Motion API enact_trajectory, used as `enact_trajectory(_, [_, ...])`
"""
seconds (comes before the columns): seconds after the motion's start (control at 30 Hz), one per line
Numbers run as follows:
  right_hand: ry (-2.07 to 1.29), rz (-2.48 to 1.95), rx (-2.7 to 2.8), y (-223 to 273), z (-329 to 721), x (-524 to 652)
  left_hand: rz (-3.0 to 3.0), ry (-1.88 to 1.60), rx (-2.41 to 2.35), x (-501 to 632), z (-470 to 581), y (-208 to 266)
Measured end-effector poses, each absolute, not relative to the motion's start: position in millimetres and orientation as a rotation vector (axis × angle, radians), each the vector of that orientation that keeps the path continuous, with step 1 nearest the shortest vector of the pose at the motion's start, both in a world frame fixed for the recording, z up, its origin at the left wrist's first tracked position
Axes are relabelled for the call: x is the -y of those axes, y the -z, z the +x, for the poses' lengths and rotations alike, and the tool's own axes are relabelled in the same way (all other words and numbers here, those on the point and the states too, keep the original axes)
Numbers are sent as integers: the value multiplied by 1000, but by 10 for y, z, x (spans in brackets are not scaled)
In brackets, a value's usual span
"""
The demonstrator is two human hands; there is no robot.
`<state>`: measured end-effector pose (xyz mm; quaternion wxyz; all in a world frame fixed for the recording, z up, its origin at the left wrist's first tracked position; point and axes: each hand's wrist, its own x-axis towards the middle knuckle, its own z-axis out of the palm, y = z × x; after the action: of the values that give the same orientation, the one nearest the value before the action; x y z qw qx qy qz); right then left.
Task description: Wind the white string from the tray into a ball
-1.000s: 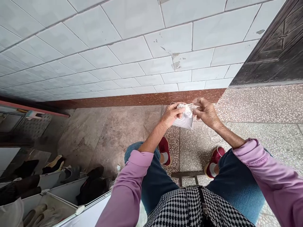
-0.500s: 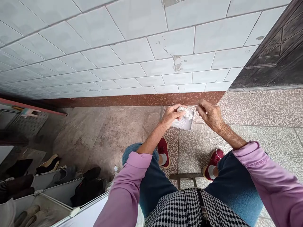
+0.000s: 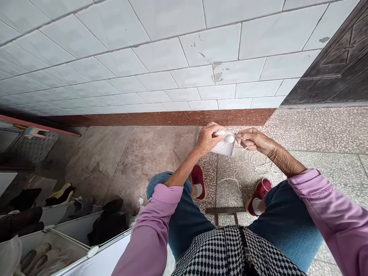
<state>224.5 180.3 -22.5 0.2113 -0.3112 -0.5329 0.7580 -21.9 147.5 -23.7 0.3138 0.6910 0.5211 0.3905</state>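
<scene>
My left hand (image 3: 207,138) is wrapped around a small bundle of white cord (image 3: 220,132), which shows between thumb and fingers. Beside it a rounded white wound part (image 3: 229,139) is visible; whether it belongs to the same bundle I cannot tell. Just to the right, my right hand (image 3: 255,141) is closed, thumb against fingers, on a strand of the white cord. Below the hands lies a shallow white box (image 3: 230,150) with curved lines of cord in it. Loose loops of cord (image 3: 260,163) spread over the floor beneath my right hand.
A white tiled wall (image 3: 158,57) with a brown-red base strip stands in front. At right is a dark carved door (image 3: 339,73). Shoes (image 3: 59,194) and a rack with compartments (image 3: 77,226) are at lower left. My red shoes (image 3: 198,177) rest on the speckled floor.
My right hand has turned and lowered, its fingers now folded in. My left hand has rolled over the bundle. A strand of cord now lies on the floor between my feet.
</scene>
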Motion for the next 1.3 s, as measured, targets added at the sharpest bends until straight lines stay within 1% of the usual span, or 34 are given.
enact_trajectory(0.1, [-1844,-899,1676,233,2233,-1830,1838,-1060,-1405,-1490,-247,224])
enact_trajectory(0.2, [-1654,-908,1849,279,2359,-1939,1838,-990,-1460,-1503,-297,251])
enact_trajectory(0.3, [-1460,-1012,1946,403,2669,-2153,1733,-787,-1384,-1500,-362,309])
enact_trajectory(0.37, [-1301,-1144,1947,528,2907,-2303,1581,-610,-1210,-1476,-390,332])
enact_trajectory(0.43, [-1209,-1261,1959,659,3084,-2404,1427,-508,-1029,-1436,-385,327])
enact_trajectory(0.53, [-1222,-1381,2045,777,3138,-2414,1274,-550,-894,-1379,-318,280])
enact_trajectory(0.63, [-1198,-1408,2086,721,2953,-2285,1168,-647,-888,-1372,-229,239])
enact_trajectory(0.7, [-1244,-1297,2005,597,2754,-2158,1113,-689,-912,-1395,-183,232])
enact_trajectory(0.83, [-1533,-931,1811,325,2365,-1915,981,-778,-960,-1454,-130,244])
enact_trajectory(0.93, [-1655,-841,1765,251,2219,-1835,886,-822,-989,-1477,-107,252])
enact_trajectory(1.0, [-1629,-872,1727,262,2205,-1844,855,-831,-995,-1482,-91,252])
enact_trajectory(1.17, [-1394,-927,1672,297,2226,-1921,820,-837,-923,-1501,-26,233])
enact_trajectory(1.3, [-1419,-936,1597,328,2143,-1944,792,-958,-858,-1549,37,222])
